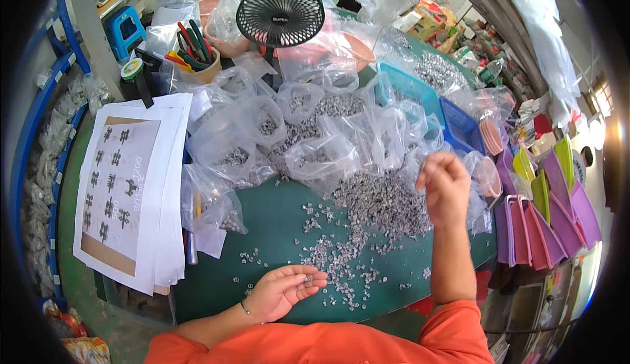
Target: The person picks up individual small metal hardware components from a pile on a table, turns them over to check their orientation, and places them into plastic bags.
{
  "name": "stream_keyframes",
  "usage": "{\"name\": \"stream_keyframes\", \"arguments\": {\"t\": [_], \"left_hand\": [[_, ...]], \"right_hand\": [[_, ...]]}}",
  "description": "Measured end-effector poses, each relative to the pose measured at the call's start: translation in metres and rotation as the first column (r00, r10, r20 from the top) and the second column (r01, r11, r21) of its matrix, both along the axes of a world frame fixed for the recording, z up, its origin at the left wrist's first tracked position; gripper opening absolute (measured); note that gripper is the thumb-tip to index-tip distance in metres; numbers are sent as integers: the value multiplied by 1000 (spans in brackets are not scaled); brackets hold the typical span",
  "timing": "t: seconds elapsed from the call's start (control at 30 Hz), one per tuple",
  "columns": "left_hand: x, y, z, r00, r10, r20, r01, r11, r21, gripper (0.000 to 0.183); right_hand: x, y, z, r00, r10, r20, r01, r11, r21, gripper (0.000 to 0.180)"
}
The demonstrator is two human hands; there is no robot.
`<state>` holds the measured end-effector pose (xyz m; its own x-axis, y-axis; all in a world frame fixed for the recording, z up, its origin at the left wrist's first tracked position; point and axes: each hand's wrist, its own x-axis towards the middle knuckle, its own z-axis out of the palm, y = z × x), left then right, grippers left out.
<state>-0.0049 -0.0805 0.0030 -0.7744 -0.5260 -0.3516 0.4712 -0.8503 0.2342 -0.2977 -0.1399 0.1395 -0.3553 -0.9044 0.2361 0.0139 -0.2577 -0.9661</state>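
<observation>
My left hand (285, 290) is palm up and half curled above the front of the green table (266, 211). Small silver metal pieces (308, 279) lie in its fingers. Raised at the right, my right hand (447, 182) has its fingertips pinched together, with what looks like one small grey piece between them. Below and left of it spreads a heap of small silver metal pieces (384, 204), with a looser scatter (339, 265) trailing towards my left hand. Open clear plastic bags (322, 159) of similar pieces stand behind the heap.
Printed sheets (118, 191) lie at the left. Behind are a black fan (280, 12) and a tool pot (204, 71) with pliers. A teal basket (408, 88) and a blue basket (461, 125) stand at the back right. Purple and pink bins (536, 231) hang beyond the right edge.
</observation>
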Motion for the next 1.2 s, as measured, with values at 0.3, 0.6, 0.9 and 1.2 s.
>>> {"name": "stream_keyframes", "arguments": {"t": [0.3,0.6,0.9,1.2], "left_hand": [[0,-1,5,1000,10,-29,-11,1000,-26,27],[-2,2,6,999,7,40,-6,999,-37,23],[-6,4,1,999,-5,44,4,999,36,26],[-7,8,10,995,3,100,-4,1000,11,26]], "right_hand": [[-53,-115,33,981,-183,-71,189,978,94,23],[18,56,-45,667,96,-739,-32,994,100,20],[55,143,-120,485,305,-820,-186,952,244,25],[25,102,-134,455,-143,-879,214,976,-48,13]]}}
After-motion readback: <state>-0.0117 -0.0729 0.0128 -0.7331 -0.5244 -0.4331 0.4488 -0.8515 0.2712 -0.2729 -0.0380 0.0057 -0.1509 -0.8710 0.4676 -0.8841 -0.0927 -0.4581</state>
